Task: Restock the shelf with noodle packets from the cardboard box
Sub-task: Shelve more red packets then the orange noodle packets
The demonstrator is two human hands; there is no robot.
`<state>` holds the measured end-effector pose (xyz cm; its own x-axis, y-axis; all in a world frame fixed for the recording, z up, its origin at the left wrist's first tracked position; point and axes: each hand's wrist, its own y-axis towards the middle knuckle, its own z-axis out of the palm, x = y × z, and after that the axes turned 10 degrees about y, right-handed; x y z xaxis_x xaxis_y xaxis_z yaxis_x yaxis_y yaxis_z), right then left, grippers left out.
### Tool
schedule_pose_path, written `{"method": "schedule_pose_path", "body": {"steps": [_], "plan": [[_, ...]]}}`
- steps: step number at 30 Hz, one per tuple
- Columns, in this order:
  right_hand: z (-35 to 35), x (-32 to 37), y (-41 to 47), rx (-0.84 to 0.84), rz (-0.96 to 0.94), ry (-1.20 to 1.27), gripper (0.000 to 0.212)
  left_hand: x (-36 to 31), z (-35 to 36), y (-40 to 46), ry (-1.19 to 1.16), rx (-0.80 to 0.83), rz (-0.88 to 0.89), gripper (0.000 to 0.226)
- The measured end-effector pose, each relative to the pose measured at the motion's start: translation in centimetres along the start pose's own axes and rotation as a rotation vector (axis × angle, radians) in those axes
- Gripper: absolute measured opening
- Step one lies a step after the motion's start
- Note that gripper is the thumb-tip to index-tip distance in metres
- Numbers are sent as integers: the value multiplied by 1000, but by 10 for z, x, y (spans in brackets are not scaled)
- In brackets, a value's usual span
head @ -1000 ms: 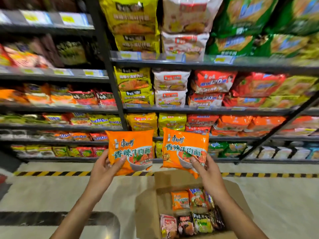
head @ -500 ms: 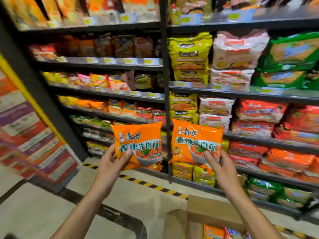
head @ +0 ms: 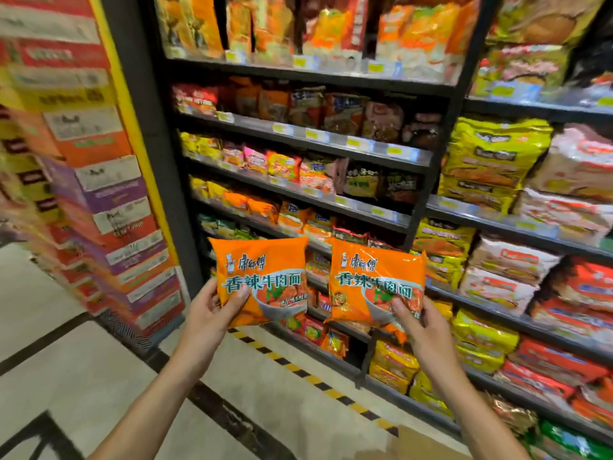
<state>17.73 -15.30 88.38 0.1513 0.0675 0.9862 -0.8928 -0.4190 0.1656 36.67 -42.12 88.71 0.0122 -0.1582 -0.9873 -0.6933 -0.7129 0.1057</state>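
Note:
My left hand (head: 212, 313) grips an orange noodle packet (head: 265, 267) by its lower left corner and holds it upright in front of the shelf. My right hand (head: 419, 322) grips a second orange noodle packet (head: 374, 277) by its lower right corner, side by side with the first. Both packets face me, level with the lower shelves of the dark shelving unit (head: 298, 190). Only a flap of the cardboard box (head: 421, 443) shows at the bottom edge.
Shelves (head: 517, 227) to the right carry yellow, white and red multipacks. A stack of coloured cartons (head: 109, 200) rises at the left beside a yellow-edged pillar. A black-and-yellow hazard stripe (head: 298, 370) runs along the floor at the shelf base.
The view has swung left and up, so the box has almost left the frame. Both hands still hold their packets, now in front of the left shelf section.

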Motion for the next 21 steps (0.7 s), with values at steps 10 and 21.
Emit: {"method": "schedule_pose_path", "body": {"steps": [10,21], "plan": [[155,7,38,6,-32,15,25,5,-131,78,-15,-56,76,33],[202,10,138,23,-109,-2,33,10,-140,199,-1,-44,111,33]]}}
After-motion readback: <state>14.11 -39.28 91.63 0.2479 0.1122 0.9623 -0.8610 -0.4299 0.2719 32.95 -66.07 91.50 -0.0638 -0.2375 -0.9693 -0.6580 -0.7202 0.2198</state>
